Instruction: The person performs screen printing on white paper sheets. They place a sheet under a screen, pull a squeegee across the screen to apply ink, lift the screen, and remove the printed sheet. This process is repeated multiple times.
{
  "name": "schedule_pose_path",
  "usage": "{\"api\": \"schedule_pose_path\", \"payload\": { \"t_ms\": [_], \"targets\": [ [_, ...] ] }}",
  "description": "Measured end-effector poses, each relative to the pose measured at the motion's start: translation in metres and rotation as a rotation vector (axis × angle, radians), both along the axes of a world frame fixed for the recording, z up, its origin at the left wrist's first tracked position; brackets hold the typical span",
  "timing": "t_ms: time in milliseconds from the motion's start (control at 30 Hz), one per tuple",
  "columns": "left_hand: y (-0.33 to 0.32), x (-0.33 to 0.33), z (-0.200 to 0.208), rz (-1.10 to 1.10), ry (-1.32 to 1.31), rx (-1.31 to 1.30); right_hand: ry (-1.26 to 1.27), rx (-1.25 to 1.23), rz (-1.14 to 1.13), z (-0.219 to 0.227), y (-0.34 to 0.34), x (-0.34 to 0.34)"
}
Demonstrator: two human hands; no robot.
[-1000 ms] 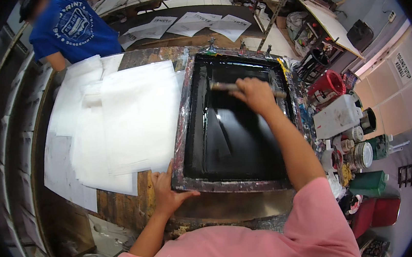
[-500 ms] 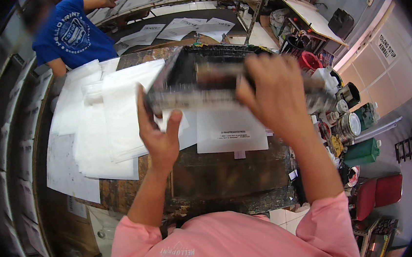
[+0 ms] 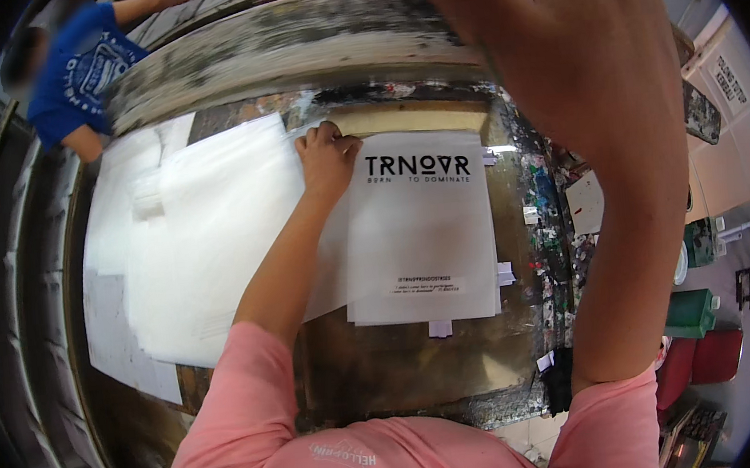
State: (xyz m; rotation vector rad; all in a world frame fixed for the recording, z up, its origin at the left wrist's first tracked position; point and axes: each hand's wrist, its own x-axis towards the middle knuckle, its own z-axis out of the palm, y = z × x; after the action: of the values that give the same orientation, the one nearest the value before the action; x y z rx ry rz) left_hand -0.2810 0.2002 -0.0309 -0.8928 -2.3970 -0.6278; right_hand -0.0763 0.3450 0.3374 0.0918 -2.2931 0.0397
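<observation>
A screen-printing frame (image 3: 288, 50) is tilted up across the far side of the table, its near edge smeared black and white and blurred. My right hand (image 3: 590, 37) is raised large at the upper right beside that frame; its fingers run past the upper edge of the picture and are hidden. Under the raised frame lies a white translucent sheet (image 3: 420, 239) with black print near its top and bottom. My left hand (image 3: 328, 160) is closed at the sheet's upper left corner, thumb and fingers pinched together on it.
A stack of blank white sheets (image 3: 213, 221) spreads to the left. Small paper tabs (image 3: 439, 328) mark the board around the printed sheet. To the right stand a green jug (image 3: 692, 313) and a red chair (image 3: 716, 357). A person in a blue shirt (image 3: 80, 73) works at the far left.
The frame has swung up and away, uncovering the whole printed sheet. My right hand has risen toward the upper edge. My left hand has gone from the frame to the sheet's corner.
</observation>
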Motion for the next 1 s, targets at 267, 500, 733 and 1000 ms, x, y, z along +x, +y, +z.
{"api": "schedule_pose_path", "payload": {
  "t_ms": [267, 500, 733, 1000],
  "targets": [
    [-0.083, 0.025, 0.063, 0.086, -0.305, 0.291, -0.027, -0.050, -0.031, 0.005, -0.006, 0.005],
    [-0.326, 0.134, -0.025, 0.530, -0.115, 0.673, 0.067, 0.130, -0.013, -0.027, -0.009, 0.028],
    [-0.380, 0.178, 0.083, 1.175, 0.072, 0.176, -0.093, 0.040, -0.048, -0.033, -0.008, 0.032],
    [-0.093, 0.235, 0.023, -0.178, -0.297, -0.398, -0.147, 0.045, -0.008, -0.015, -0.010, 0.029]
  ]
}}
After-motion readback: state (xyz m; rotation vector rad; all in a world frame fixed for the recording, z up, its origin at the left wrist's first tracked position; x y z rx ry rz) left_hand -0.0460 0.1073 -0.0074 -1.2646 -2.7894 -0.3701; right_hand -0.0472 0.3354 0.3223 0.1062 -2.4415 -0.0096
